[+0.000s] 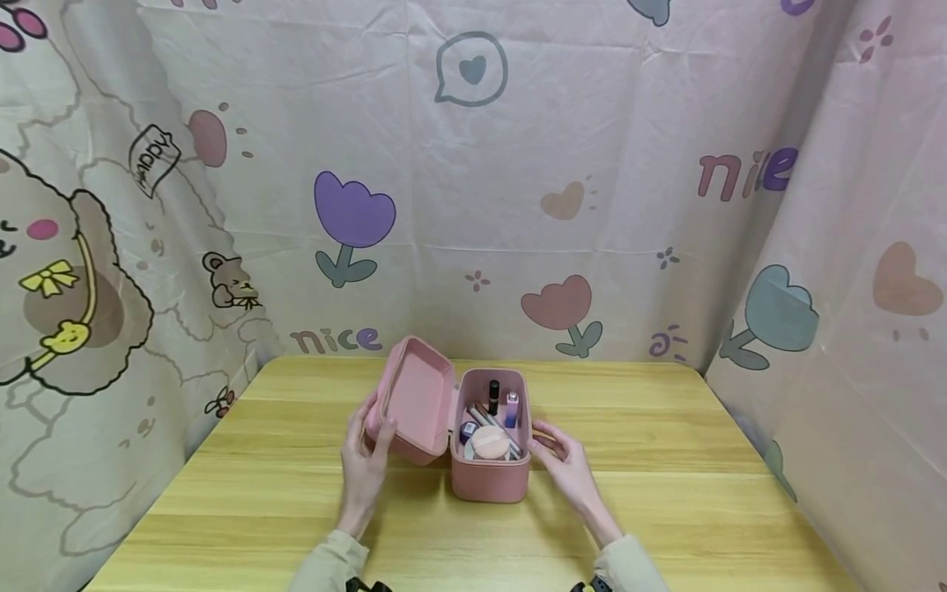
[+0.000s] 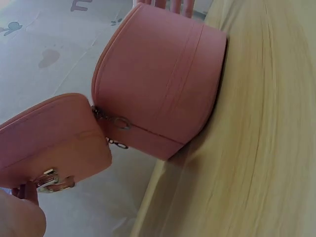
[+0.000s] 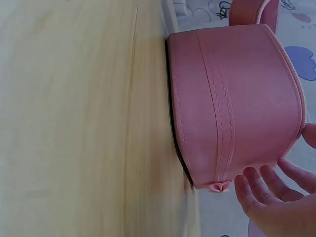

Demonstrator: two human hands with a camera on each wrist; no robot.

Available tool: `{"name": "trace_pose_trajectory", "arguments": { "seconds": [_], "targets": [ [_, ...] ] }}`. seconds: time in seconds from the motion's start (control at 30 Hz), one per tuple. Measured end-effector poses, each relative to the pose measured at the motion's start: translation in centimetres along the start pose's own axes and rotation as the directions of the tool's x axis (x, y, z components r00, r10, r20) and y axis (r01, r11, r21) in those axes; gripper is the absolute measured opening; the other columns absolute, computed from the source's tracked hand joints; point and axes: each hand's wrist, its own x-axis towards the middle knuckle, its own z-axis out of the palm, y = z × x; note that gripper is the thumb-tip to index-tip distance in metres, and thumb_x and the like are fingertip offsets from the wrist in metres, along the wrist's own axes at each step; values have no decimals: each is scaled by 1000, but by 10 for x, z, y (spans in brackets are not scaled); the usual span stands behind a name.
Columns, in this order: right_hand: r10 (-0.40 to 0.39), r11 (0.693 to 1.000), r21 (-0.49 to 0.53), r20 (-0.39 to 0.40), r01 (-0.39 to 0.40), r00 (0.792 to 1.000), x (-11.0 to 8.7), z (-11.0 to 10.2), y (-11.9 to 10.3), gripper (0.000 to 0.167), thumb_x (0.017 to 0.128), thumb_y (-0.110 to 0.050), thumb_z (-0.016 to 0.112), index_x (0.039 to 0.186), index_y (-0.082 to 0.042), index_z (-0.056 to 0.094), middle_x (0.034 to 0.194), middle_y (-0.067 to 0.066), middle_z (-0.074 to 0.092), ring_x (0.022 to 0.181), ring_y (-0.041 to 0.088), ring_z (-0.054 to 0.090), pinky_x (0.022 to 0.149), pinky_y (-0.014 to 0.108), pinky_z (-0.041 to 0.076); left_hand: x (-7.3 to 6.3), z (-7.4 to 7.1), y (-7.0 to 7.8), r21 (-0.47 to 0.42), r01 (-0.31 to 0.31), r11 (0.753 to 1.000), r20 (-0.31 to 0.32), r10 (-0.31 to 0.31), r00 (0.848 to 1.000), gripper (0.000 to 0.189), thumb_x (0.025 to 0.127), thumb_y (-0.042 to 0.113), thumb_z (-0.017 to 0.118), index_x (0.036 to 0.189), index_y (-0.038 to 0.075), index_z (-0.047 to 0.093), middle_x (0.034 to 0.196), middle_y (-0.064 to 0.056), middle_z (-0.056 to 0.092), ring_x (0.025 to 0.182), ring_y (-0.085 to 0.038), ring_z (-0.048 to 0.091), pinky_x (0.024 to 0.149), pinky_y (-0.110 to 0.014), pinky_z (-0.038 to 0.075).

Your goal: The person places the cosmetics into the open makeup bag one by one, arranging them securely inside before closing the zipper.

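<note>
A pink cosmetic case (image 1: 491, 483) stands upright on the table, its lid (image 1: 418, 396) swung out to the left. With thumb on the inner edge and fingers behind, my left hand (image 1: 361, 470) grips that lid; the left wrist view shows its fingers beside a metal-trimmed handle (image 2: 54, 181). My right hand (image 1: 568, 470) is at the case's right side, fingertips right at the wall and thumb at the zipped rim. Inside the case are a black tube (image 1: 493, 398), a lilac lipstick (image 1: 511, 411), a powder puff (image 1: 490, 442), a small dark blue jar (image 1: 468, 431) and slim sticks.
The wooden table (image 1: 296, 501) extends to both sides of the case. A printed curtain (image 1: 473, 164) hangs behind the table's back edge and along both sides. Zipper pulls (image 2: 118, 123) dangle near the hinge between lid and case.
</note>
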Motion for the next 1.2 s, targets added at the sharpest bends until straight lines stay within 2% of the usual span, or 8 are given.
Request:
{"name": "trace_pose_trajectory", "arguments": {
  "seconds": [0.2,0.33,0.57,0.67,0.77,0.9,1.03,1.2],
  "targets": [
    [12,1000,-2,1,-12,1000,-2,1,-3,48,102,-2,63,144,16,50,147,35,55,134,48,57,98,15,52,-3,4,-1,-71,24,997,-9,-24,1000,53,115,23,40,160,-4,35,164,-29,37,127,5,55,106,-10,46],
    [16,1000,-9,0,-16,1000,-1,1,-3,48,101,-2,64,144,15,51,147,35,55,133,48,58,100,19,54,-4,7,0,-157,6,988,-3,-7,1000,55,116,26,36,159,-8,32,163,-29,38,130,1,56,110,-14,46],
    [25,1000,2,-7,-25,1000,2,1,-4,48,99,0,65,143,15,52,146,34,56,129,46,61,94,15,53,-4,14,-1,-187,-48,981,-38,42,998,49,115,19,39,153,-11,40,141,10,61,127,0,59,110,-14,46],
    [34,999,2,-10,-34,999,2,0,-5,48,99,0,65,143,14,53,147,33,56,129,46,61,93,15,53,-4,18,1,-194,-59,979,-29,55,998,48,115,19,39,152,-13,41,137,15,62,128,1,58,111,-12,44],
    [37,999,7,-10,-37,999,3,0,-4,48,99,0,65,143,14,53,146,33,56,130,45,61,92,15,54,-3,22,3,-207,-58,977,11,62,998,49,115,19,38,153,-12,40,140,11,61,129,-1,58,111,-14,45],
    [37,999,16,-9,-37,999,3,0,-4,47,99,0,65,143,15,53,146,33,57,130,46,61,93,15,54,-3,27,5,-187,-16,982,71,29,997,51,116,24,38,160,-2,38,156,-2,54,132,-1,56,111,-17,47],
    [32,999,22,-6,-32,999,3,0,-3,47,99,0,65,142,15,53,146,33,57,130,46,61,93,15,54,-5,32,7,-87,17,996,115,-7,993,51,116,26,36,164,10,35,170,-8,33,136,2,49,111,-16,44],
    [32,999,23,-6,-32,999,2,0,-4,48,99,0,65,143,15,52,147,33,56,130,46,61,93,15,53,-6,36,7,16,-7,1000,148,5,989,51,116,20,34,165,8,33,169,-11,22,142,-8,41,112,-15,40]
  ]
}}
